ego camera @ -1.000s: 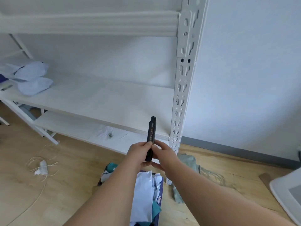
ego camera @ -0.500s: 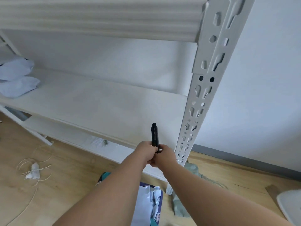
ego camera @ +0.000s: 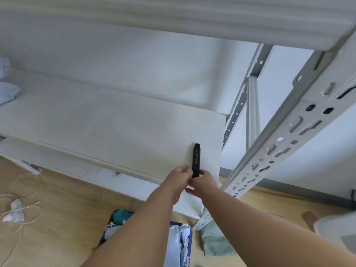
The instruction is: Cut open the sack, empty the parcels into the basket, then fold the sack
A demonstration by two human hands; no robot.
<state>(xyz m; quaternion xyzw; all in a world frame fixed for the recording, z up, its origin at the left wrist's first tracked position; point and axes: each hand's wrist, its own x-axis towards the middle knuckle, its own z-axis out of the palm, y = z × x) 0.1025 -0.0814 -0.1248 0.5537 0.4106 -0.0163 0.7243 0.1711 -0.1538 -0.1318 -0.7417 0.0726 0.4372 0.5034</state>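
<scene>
Both hands meet on the base of the black cutter (ego camera: 196,160): left hand (ego camera: 178,179) and right hand (ego camera: 204,183) pinch its lower end, tool upright over the front edge of the shelf (ego camera: 119,132), so I'd judge this as putting the knife away after the cut. Parcels (ego camera: 179,245) sit in the basket (ego camera: 190,239) on the floor below; the greenish sack (ego camera: 215,241) lies crumpled just beside it by the rack post (ego camera: 273,151). Next: lay the cutter flat on the shelf, let go, reach down for the sack to fold.
</scene>
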